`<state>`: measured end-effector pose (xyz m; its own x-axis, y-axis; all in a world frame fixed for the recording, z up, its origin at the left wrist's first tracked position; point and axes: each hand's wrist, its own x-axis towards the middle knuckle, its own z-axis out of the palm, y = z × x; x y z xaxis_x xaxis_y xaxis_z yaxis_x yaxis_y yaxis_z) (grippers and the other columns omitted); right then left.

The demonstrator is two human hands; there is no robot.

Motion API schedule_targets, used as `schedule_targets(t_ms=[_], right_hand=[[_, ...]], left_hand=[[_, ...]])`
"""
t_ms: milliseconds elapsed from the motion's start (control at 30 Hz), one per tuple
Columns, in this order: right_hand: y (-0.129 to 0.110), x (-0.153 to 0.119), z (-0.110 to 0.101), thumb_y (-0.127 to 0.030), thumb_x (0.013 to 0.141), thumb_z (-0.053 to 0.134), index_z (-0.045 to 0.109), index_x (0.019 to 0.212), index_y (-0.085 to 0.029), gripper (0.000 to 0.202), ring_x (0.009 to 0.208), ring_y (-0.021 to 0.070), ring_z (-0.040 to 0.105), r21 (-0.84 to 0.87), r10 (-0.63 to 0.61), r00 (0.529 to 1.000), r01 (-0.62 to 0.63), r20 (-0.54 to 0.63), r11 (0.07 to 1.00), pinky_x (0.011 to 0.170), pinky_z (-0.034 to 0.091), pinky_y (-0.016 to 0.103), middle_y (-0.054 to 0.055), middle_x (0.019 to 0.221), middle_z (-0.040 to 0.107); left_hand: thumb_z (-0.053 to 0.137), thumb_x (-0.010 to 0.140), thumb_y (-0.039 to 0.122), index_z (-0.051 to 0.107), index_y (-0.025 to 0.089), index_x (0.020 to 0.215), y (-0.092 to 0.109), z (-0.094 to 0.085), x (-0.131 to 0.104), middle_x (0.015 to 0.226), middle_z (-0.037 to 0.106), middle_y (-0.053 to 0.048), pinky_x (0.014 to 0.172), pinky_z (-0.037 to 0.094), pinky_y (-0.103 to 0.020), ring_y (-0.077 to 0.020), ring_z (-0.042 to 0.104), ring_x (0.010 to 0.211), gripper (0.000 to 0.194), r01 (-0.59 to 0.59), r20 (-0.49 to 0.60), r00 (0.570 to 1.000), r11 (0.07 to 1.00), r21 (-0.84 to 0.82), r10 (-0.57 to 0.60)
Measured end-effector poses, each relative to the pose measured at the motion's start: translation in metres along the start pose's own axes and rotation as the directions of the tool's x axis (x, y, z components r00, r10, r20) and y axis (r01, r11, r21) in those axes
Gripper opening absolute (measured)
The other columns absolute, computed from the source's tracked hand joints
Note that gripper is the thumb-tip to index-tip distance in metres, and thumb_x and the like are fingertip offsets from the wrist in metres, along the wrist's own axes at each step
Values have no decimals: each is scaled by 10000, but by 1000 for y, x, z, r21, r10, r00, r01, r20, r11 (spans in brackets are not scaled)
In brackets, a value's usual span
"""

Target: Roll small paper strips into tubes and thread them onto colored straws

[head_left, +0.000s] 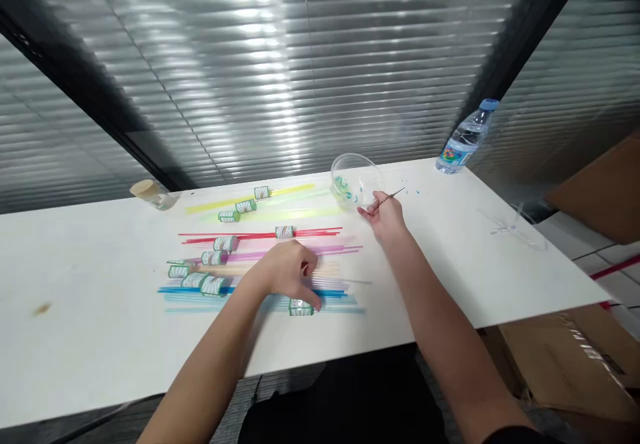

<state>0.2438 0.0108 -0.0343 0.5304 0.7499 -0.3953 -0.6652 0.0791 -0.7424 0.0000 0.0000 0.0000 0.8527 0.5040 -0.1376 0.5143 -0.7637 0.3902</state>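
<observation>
My left hand (293, 272) is over the coloured sticks, thumb and fingers apart. Its thumb reaches a green-and-white wrapper (301, 307) around the light blue sticks (345, 309). Small scissors (389, 199) are in my right hand (383, 216), at the near right side of a clear round bowl (356, 179) with green and blue scraps inside. Between the hands and beyond lie wrapped bundles of red sticks (260, 235), purple sticks (340, 249) and yellow sticks (213, 205). Dark blue sticks (333, 293) pass beneath my left hand.
A water bottle (463, 139) stands at the back right corner of the white table (90, 337). At the back left is a clear container with a beige lid (150, 192). Clear plastic (515, 227) lies at the right edge. Cardboard boxes (565, 357) sit on the floor.
</observation>
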Motion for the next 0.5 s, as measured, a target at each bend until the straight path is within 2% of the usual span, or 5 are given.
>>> schedule_targets(t_ms=[67, 167, 233, 333, 500], right_hand=[[-3, -1, 0, -106, 786, 550, 408, 685, -206, 201, 358, 43, 333, 28, 93, 995, -94, 39, 995, 574, 601, 276, -122, 448, 368], [-6, -3, 1, -88, 767, 563, 407, 651, -200, 224, 355, 43, 324, 22, 146, 987, -147, 70, 989, 565, 597, 273, -115, 436, 363], [-8, -6, 3, -99, 775, 559, 414, 646, -198, 218, 359, 46, 334, 25, 140, 988, -142, 60, 990, 564, 595, 270, -111, 432, 363], [-11, -10, 4, -107, 769, 566, 442, 669, -198, 183, 367, 47, 344, 14, 81, 995, -82, 55, 997, 568, 592, 270, -117, 432, 369], [-14, -17, 3, -114, 674, 661, 422, 710, -221, 265, 341, 49, 320, -118, 58, 979, -36, 193, 992, 467, 519, 240, -139, 435, 384]], left_hand=[[835, 443, 570, 504, 191, 567, 2, -2, -3, 526, 488, 59, 476, 187, -264, -85, 360, 469, 518, 40, 66, 997, 999, -22, -38], [874, 372, 528, 529, 203, 635, 0, -5, -7, 590, 518, 65, 476, 210, -263, -94, 394, 505, 542, 101, 179, 980, 993, -53, -90], [885, 353, 513, 541, 211, 670, -2, -8, -10, 619, 532, 63, 479, 220, -264, -103, 416, 530, 557, 156, 222, 965, 987, -43, -142], [878, 406, 442, 564, 221, 710, -1, -11, -13, 668, 559, 56, 483, 231, -261, -114, 449, 568, 490, 226, 240, 947, 974, -18, -215], [802, 516, 338, 595, 227, 724, 2, -13, -15, 674, 574, 50, 490, 254, -259, -122, 471, 592, 313, 271, 265, 928, 963, -4, -260]])
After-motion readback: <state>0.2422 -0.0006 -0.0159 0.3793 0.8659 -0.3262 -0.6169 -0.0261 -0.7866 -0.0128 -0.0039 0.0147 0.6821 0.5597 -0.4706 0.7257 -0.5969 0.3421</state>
